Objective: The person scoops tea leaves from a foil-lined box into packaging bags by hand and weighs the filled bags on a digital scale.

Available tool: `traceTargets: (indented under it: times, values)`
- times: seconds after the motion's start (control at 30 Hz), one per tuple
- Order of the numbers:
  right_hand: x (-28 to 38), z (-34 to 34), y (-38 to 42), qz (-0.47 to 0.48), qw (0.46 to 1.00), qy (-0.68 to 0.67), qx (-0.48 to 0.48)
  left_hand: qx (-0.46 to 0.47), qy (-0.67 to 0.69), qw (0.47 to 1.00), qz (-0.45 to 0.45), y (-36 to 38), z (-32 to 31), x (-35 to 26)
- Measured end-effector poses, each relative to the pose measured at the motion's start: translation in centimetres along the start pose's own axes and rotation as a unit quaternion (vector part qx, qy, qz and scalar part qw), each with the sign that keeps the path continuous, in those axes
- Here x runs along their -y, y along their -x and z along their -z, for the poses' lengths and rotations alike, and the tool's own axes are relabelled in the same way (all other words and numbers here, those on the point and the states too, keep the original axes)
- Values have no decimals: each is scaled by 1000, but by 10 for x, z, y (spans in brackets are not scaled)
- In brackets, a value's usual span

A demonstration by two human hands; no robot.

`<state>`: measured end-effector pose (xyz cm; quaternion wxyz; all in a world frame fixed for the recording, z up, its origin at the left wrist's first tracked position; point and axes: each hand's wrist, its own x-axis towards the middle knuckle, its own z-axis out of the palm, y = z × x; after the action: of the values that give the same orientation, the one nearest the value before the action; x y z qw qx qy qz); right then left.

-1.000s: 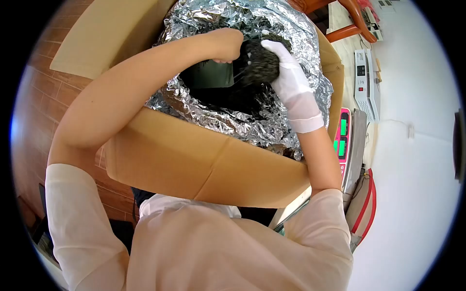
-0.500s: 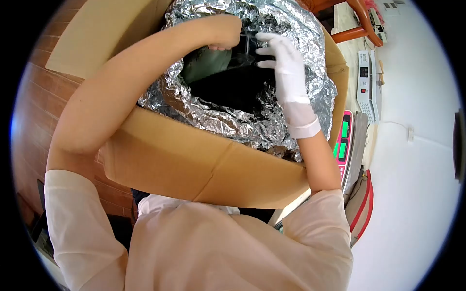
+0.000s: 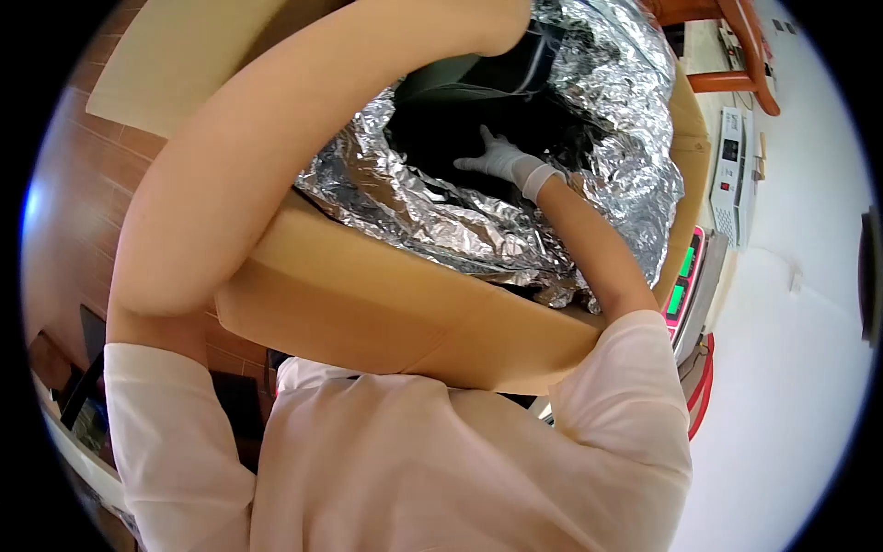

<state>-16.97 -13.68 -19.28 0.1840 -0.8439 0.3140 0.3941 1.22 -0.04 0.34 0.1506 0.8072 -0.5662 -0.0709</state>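
Note:
My left hand (image 3: pixel 508 23) is bare and bent at the wrist at the top of the view, right beside a glossy dark container (image 3: pixel 469 78). Its fingers are hidden behind the wrist, so its grip does not show. The container appears tilted inside crumpled silver foil (image 3: pixel 432 212). My right hand (image 3: pixel 501 158), in a white glove, reaches into the dark hollow below the container with thumb and fingers spread. Nothing shows between those fingers. The foil lines a cardboard box (image 3: pixel 405 304) directly in front of me.
A box flap (image 3: pixel 175 69) stands out at the upper left. To the right are a scale with green displays (image 3: pixel 679 285), a white device (image 3: pixel 729 175) and a wooden chair (image 3: pixel 750 55). Brown floor tiles (image 3: pixel 138 143) show at the left.
My right hand has moved down into the dark hollow. My left arm has shifted up and right, and the dark container now sits higher and more tilted. The whole view has shifted slightly.

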Motion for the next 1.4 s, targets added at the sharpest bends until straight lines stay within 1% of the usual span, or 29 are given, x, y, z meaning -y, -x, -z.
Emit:
traceTargets:
  times: [0.03, 0.07, 0.2, 0.27, 0.3, 0.37, 0.4, 0.43, 0.47, 0.5, 0.53, 0.57, 0.6, 0.63, 0.7, 0.73, 0.8, 0.87, 0.9, 0.97, 1.03, 1.07, 1.13, 1.23, 1.27, 1.3, 1.33, 1.37, 1.4]
  values:
    - [-2, -7, -8, -26, 999, 38, 22, 13, -3, 1000, 18, 0, 3, -3]
    - [3, -7, -10, -28, 997, 49, 51, 5, 9, 1000, 24, 2, 6, -4]
    - [13, -7, 1, -9, 994, 70, 82, 2, 34, 997, 70, 0, 6, -8]
    - [8, -13, -2, 72, 989, -6, 129, 20, -1, 999, 28, -3, 6, -6]
    - [13, -16, -1, 56, 991, 30, 121, 18, 1, 999, 34, 0, 12, -7]
    - [17, -15, 3, 79, 988, 35, 129, 30, 39, 997, 67, 9, 23, -11]
    - [17, -19, 2, 80, 987, 40, 132, -5, 41, 996, 85, 7, 18, -15]
    - [16, -25, 3, 114, 982, 11, 149, -5, 45, 995, 90, 4, 16, -13]
    - [13, -30, 3, 146, 975, -19, 165, 14, 41, 997, 63, 0, 12, -11]
    - [14, -30, 8, 144, 975, -19, 167, 31, 35, 998, 35, -1, 14, -11]
    - [17, -30, 12, 153, 971, -38, 177, 31, 37, 998, 36, -1, 16, -13]
    - [21, -30, 15, 162, 967, -58, 188, 26, 57, 996, 70, 0, 17, -16]
    - [24, -38, 11, 136, 975, -31, 173, 21, 77, 991, 104, 2, 19, -16]
    - [23, -43, 8, 137, 975, -31, 174, 21, 77, 991, 105, 3, 22, -14]
    - [20, -50, 10, 150, 969, -128, 146, 59, 26, 998, 22, 5, 25, -14]
    - [24, -49, 10, 150, 969, -138, 138, 59, 26, 998, 20, 0, 20, -14]
    - [30, -42, 24, 144, 973, -117, 136, -4, 41, 997, 59, -8, 8, -15]
    - [33, -36, 27, 143, 976, -93, 133, 2, 42, 998, 36, -11, 6, -11]
    - [31, -39, 23, 151, 974, -101, 133, 11, 44, 999, 16, -10, 6, -9]
    - [27, -43, 14, 163, 971, -107, 137, 5, 43, 999, 16, -10, 5, -8]
    - [26, -40, 16, 160, 954, -167, 189, 0, 43, 999, 13, -8, 9, -7]
    - [24, -40, 17, 162, 954, -166, 189, 8, 48, 999, 22, -7, 11, -8]
    - [27, -34, 26, 169, 941, -216, 198, 15, 50, 998, 30, -10, 12, -8]
    - [32, -16, 39, 168, 942, -210, 202, 3, 80, 994, 68, -11, 10, -10]
    - [19, -22, 31, 288, 936, -126, 156, 10, 79, 994, 70, -12, 10, -10]
    - [7, -28, 22, 397, 913, -41, 84, 17, 79, 994, 72, -12, 11, -10]
    - [25, -10, 43, 256, 907, -291, 163, 16, 79, 994, 72, -12, 8, -9]
    - [35, 0, 56, 93, 821, -515, 227, 2, 83, 994, 77, -11, 5, -9]
    - [35, 5, 55, 101, 795, -555, 222, -13, 87, 993, 81, -12, 0, -9]
